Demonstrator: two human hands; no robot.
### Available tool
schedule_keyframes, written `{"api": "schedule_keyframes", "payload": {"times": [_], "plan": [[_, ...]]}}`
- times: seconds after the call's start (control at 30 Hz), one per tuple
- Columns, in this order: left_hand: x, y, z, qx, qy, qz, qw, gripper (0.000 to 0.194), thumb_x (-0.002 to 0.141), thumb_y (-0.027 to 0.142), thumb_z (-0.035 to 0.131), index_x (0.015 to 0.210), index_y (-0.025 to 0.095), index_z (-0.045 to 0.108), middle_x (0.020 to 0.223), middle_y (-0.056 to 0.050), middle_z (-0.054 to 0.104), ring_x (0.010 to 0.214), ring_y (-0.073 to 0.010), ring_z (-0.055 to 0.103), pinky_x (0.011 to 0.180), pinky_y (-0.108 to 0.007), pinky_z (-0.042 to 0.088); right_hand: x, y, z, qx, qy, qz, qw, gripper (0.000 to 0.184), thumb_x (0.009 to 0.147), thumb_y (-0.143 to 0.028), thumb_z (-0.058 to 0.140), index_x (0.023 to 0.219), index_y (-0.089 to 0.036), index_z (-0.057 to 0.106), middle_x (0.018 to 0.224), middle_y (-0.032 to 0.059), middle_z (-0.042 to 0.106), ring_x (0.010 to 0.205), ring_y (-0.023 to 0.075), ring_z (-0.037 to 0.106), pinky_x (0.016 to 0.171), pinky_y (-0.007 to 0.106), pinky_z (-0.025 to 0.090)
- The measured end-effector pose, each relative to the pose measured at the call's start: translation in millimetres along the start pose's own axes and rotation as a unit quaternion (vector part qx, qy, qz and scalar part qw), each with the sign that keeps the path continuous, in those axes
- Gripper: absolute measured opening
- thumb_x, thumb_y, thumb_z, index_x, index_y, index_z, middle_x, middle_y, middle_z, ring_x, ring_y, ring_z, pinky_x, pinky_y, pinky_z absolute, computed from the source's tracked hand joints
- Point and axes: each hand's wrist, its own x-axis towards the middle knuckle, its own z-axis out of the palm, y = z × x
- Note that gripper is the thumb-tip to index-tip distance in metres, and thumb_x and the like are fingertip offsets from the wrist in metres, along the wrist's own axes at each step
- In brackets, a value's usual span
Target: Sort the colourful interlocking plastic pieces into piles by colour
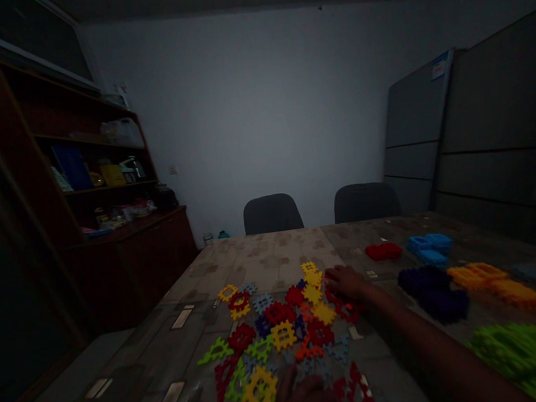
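Note:
Flat plastic interlocking pieces with toothed edges lie in a mixed heap on the table. My right hand [346, 282] reaches in from the right to the heap's far right edge. Its fingers point left over red interlocking pieces [347, 311], beside a row of yellow interlocking pieces [313, 293]. At the bottom, my left hand [305, 395] is partly cut off by the frame, fingers apart. Nearby are a yellow window-shaped piece [260, 391], grey pieces [339, 349] and a red triangular piece [354, 390]. The dim light hides fine detail at the fingertips.
Sorted by colour on the right are red [383, 251], light blue [430, 247], dark blue [434, 293], orange-yellow [496, 283] and green piles [519, 356]. Two dark chairs [273, 214] stand behind the patterned table [292, 247]. A wooden shelf unit [131, 230] is at left.

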Motion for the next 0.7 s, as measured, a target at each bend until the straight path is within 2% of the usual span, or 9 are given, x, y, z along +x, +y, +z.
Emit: {"api": "schedule_keyframes", "payload": {"times": [0.13,0.2,0.3,0.4,0.53,0.6,0.7], "plan": [[-4.5,9.6,4.1,-0.016,-0.008,-0.058,0.998,0.007,0.105,0.037,0.068,0.107,0.031,0.071,0.092,0.005,0.077,0.087,-0.0154,0.073,0.119,-0.039,0.046,-9.6,0.2,1.3,0.003,-0.058,-0.007,0.998,0.037,0.103,-0.042,0.069,0.133,-0.021,0.066,0.137,0.0095,0.067,0.115,0.0255,0.069,0.097,0.049,0.059],[-4.1,15.1,3.5,-0.019,0.000,-0.080,0.997,0.013,0.106,0.037,0.067,0.097,0.028,0.070,0.087,0.005,0.073,0.082,-0.0143,0.071,0.120,-0.041,0.044,-24.6,-2.9,1.2,0.015,-0.083,-0.026,0.996,0.034,0.103,-0.043,0.068,0.129,-0.020,0.068,0.131,0.0088,0.070,0.113,0.0255,0.070,0.099,0.050,0.058],[-2.8,20.3,-3.2,-0.020,0.025,-0.056,0.998,0.018,0.105,0.036,0.068,0.091,0.026,0.067,0.080,0.005,0.069,0.083,-0.0148,0.069,0.124,-0.046,0.039,-60.5,-6.3,-1.8,0.048,-0.113,-0.066,0.990,0.029,0.107,-0.039,0.055,0.121,-0.021,0.074,0.123,0.0082,0.076,0.112,0.0252,0.071,0.103,0.046,0.054],[-0.2,21.3,-17.5,-0.013,0.054,-0.040,0.998,0.015,0.105,0.031,0.067,0.091,0.026,0.066,0.076,0.005,0.068,0.087,-0.0158,0.069,0.127,-0.050,0.032,-97.7,0.3,-10.0,0.082,-0.106,-0.067,0.989,0.043,0.106,-0.038,0.040,0.129,-0.023,0.073,0.132,0.0107,0.075,0.121,0.0270,0.069,0.108,0.041,0.052],[7.7,19.2,-43.1,-0.026,0.076,-0.053,0.995,0.014,0.106,0.023,0.060,0.093,0.025,0.065,0.079,0.003,0.069,0.088,-0.0151,0.071,0.127,-0.044,0.033,-125.3,17.9,-22.9,0.092,-0.068,-0.009,0.993,0.057,0.104,-0.048,0.038,0.139,-0.017,0.069,0.141,0.0187,0.071,0.127,0.0351,0.068,0.109,0.049,0.051],[11.8,17.7,-53.8,-0.033,0.066,-0.060,0.995,0.014,0.106,0.021,0.056,0.096,0.024,0.065,0.082,0.002,0.070,0.087,-0.0156,0.071,0.126,-0.044,0.034,-131.0,19.5,-25.5,0.093,-0.059,0.002,0.994,0.055,0.103,-0.049,0.041,0.135,-0.018,0.073,0.139,0.0191,0.073,0.124,0.0366,0.069,0.107,0.050,0.052],[14.0,15.7,-58.6,-0.032,0.051,-0.059,0.996,0.015,0.108,0.020,0.052,0.102,0.024,0.065,0.089,0.001,0.073,0.086,-0.0158,0.072,0.126,-0.046,0.034,-136.9,7.1,-23.1,0.098,-0.059,-0.013,0.993,0.042,0.102,-0.045,0.047,0.119,-0.025,0.079,0.128,0.0136,0.078,0.115,0.0333,0.073,0.103,0.046,0.055]]}}
